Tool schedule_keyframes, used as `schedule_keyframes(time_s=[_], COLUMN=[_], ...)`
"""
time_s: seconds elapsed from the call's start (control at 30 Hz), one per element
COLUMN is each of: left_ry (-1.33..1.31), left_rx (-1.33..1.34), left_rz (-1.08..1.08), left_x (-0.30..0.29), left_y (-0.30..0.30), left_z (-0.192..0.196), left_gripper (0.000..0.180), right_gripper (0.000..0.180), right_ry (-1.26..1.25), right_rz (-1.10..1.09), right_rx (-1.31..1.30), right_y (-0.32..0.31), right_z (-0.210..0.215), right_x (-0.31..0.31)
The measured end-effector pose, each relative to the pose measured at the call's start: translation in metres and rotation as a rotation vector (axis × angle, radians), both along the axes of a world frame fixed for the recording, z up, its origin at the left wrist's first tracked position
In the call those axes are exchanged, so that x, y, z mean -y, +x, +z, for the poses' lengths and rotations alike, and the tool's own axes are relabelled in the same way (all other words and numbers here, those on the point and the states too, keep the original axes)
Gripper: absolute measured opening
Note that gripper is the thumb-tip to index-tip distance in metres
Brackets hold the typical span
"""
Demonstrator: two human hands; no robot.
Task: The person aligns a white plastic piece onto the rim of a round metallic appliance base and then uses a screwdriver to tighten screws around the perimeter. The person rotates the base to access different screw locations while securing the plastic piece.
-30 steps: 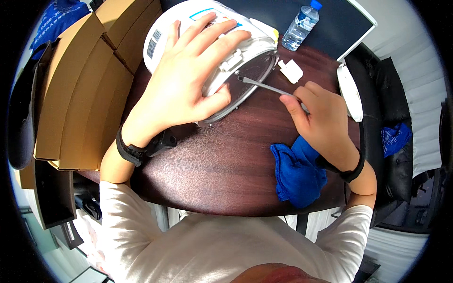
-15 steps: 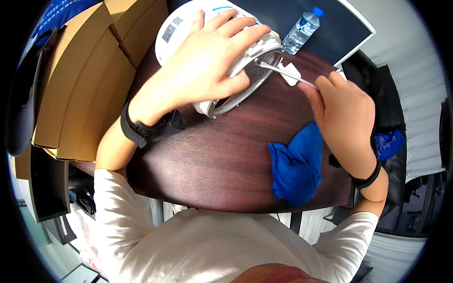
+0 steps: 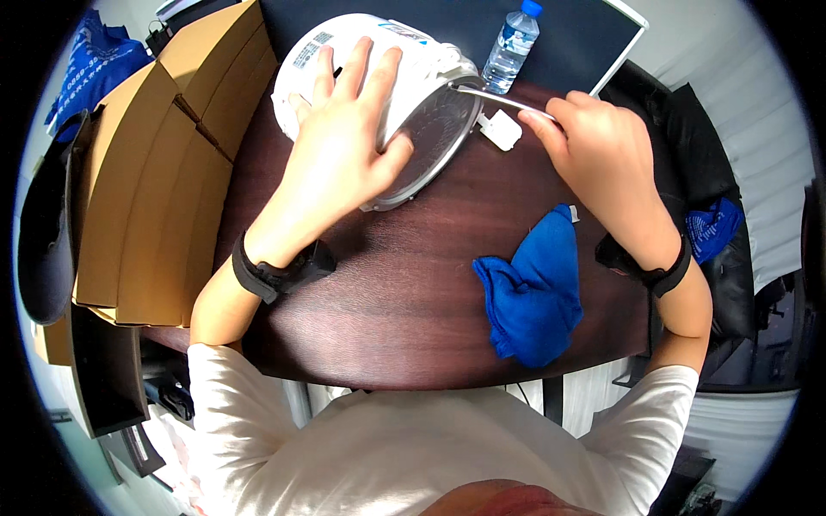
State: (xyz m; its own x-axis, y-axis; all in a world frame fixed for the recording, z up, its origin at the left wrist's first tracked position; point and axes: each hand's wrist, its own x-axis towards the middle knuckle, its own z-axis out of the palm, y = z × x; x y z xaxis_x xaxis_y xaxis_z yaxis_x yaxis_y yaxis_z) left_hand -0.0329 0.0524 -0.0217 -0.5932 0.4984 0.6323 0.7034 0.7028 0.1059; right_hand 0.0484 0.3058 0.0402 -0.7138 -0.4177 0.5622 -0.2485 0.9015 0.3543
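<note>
White plastic forms the round body of the cooker (image 3: 379, 77), which lies tipped on its side at the far end of the dark wooden table (image 3: 413, 318), its metal-rimmed open mouth facing toward the person and to the right. The left hand (image 3: 348, 146) lies spread flat over the cooker's side, fingers splayed wide and pressing down on the shell, thumb beside the metal rim. The right hand (image 3: 602, 159) is clenched around the near end of a thin metal tool (image 3: 499, 99), whose far tip touches the upper edge of the cooker's rim. What sits inside the cooker cannot be told beyond a dark, ribbed inner surface. A small white block (image 3: 501, 131) rests on the table just under the tool, between the rim and the right hand. A clear water bottle (image 3: 511, 47) with a blue cap stands upright behind it, near the table's far edge. A crumpled blue cloth (image 3: 532, 292) lies near the table's front edge, below the right wrist. Cardboard boxes (image 3: 163, 172) crowd the left side, close against the table's edge and the cooker. Bare tabletop stretches between the two forearms, from the cooker's rim to the near edge.
</note>
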Motion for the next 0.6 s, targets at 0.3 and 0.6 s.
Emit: schedule_keyframes(time_s=[0.3, 0.6], left_ry=[-0.163, -0.048], left_rx=[0.171, 0.195], left_rz=[-0.135, -0.413], left_x=[-0.004, -0.020], left_y=[0.002, -0.012], left_z=[0.032, 0.032], left_gripper=[0.073, 0.073], right_gripper=[0.035, 0.038], right_ry=[0.005, -0.059], right_rz=[-0.092, -0.263], right_rx=[0.063, 0.171], right_y=[0.025, 0.047], right_z=[0.002, -0.010], right_x=[-0.007, -0.033])
